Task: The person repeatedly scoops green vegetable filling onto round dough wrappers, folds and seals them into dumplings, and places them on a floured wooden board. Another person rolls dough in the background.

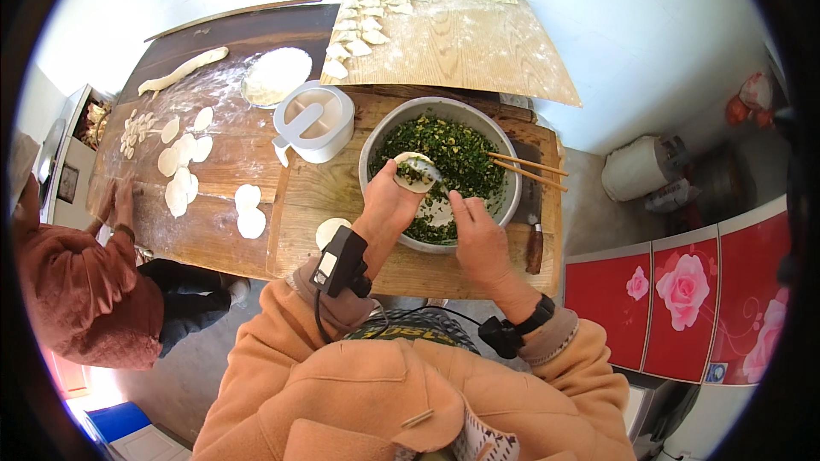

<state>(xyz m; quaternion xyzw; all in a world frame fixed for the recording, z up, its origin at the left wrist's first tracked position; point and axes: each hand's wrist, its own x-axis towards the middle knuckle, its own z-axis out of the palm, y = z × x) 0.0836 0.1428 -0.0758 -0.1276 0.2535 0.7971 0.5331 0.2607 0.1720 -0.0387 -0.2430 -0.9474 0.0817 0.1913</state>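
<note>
In my left hand (pixel 384 207), a round dough wrapper (pixel 413 185) lies over the fingers with some green filling on it. My right hand (pixel 481 239) grips a metal spoon (pixel 429 169), whose bowl end touches the filling on the wrapper. Both hands are over the near part of a large metal bowl (pixel 369 138). Chopped green filling with yellowish bits (pixel 453 141) covers much of its inside. A pair of chopsticks (pixel 534 171) rests across the bowl's right rim. One loose wrapper (pixel 331 232) lies on the wood beside my left wrist.
Behind the bowl, a floured board (pixel 461 43) carries rows of dumplings (pixel 359 26). A white lidded container (pixel 316 128) stands left of the bowl; a cleaver handle (pixel 535 249) lies right. Farther left are wrappers (pixel 178 154), a dough roll (pixel 184 68), flour (pixel 278 77) and another person's hand (pixel 122 205).
</note>
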